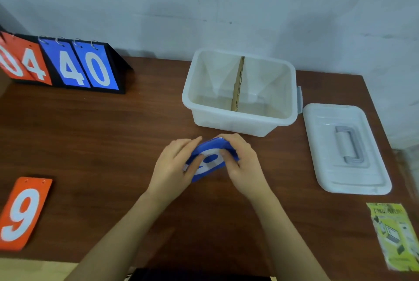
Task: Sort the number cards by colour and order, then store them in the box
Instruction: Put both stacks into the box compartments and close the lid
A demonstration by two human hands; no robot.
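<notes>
We square up a stack of blue number cards [210, 159] between both hands just in front of the open storage box [240, 92], midway through the sorting job as far as this view lets us judge. Our left hand [175, 163] curls round the stack's left edge and our right hand [243, 160] round its right edge, thumbs on the top face and fingers wrapped over the far side, so the cards sit pinched between the two grips with a white numeral showing in the gap; we cannot read it with certainty. The stack is tilted and appears raised off the wooden table [113, 133]. The box looks empty on both sides of its cardboard divider [238, 83], so nothing seems stored yet. An orange 9 card [23, 214] lies well apart at the table's left edge, apparently the top of the orange set, though we cannot tell how many cards lie beneath it. The lid [344, 149] rests beside the box on the right, still to go on, and the scoreboard stand [63, 65] stands at the back left.
</notes>
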